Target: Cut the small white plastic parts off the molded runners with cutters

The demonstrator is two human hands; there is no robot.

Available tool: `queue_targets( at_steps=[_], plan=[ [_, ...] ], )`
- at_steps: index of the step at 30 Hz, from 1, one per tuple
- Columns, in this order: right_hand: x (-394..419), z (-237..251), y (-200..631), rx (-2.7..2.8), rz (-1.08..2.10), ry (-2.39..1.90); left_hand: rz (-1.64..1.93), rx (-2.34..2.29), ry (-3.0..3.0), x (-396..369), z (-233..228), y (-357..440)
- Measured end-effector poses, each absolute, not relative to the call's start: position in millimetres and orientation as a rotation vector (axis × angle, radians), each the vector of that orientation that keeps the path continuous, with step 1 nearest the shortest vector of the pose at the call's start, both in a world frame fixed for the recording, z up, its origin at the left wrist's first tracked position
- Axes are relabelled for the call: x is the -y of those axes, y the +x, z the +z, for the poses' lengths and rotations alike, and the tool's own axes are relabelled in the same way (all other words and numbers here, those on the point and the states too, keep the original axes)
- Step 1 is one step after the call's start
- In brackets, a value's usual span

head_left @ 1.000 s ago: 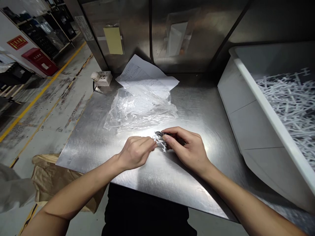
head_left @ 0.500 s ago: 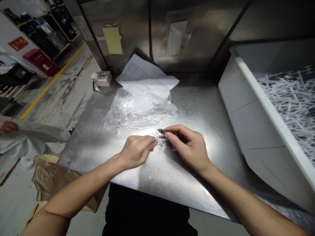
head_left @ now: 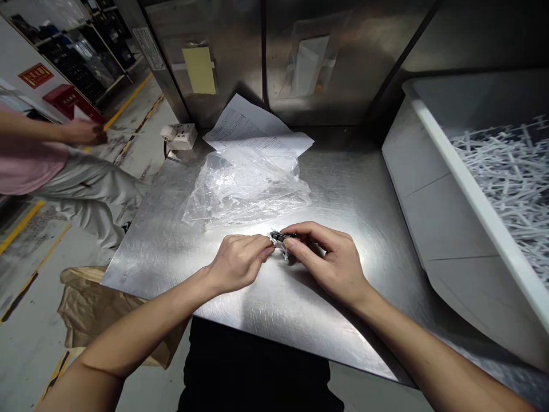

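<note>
My left hand (head_left: 238, 263) pinches a small white plastic piece (head_left: 281, 248) just above the steel table (head_left: 351, 189). My right hand (head_left: 332, 260) grips a small dark metal tool (head_left: 278, 236) whose tip meets that white piece. The two hands almost touch. Much of the piece is hidden behind my fingers. A crumpled clear plastic bag (head_left: 246, 189) with white parts inside lies just beyond my hands.
A large white bin (head_left: 433, 143) full of several white plastic sprues (head_left: 510, 177) stands at the right. Printed papers (head_left: 253, 129) and a white power strip (head_left: 180, 136) lie at the back. A person (head_left: 64, 166) walks past on the left. A brown bag (head_left: 90, 309) sits on the floor.
My hands have closed together, hiding more of the white piece. The person at the left has walked further into view.
</note>
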State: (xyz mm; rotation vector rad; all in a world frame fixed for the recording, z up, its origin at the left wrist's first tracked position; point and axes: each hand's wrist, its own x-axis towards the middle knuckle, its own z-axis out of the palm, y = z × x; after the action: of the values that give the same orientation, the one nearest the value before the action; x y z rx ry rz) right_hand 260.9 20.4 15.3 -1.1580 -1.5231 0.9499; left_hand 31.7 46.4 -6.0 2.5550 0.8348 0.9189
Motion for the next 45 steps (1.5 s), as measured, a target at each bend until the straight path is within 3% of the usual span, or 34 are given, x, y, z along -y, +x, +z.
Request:
queue_targets(
  at_steps=[28,45],
  plan=[
    [-17.2,15.8,262.7,1.635,0.866,-1.144,0.904,-0.866,2.591,-46.8,-7.2,32.3],
    [-23.0,12.4,258.2,1.383,1.056,-1.276,0.904,-0.910,2.653,-45.3,-5.9,34.9]
  ],
)
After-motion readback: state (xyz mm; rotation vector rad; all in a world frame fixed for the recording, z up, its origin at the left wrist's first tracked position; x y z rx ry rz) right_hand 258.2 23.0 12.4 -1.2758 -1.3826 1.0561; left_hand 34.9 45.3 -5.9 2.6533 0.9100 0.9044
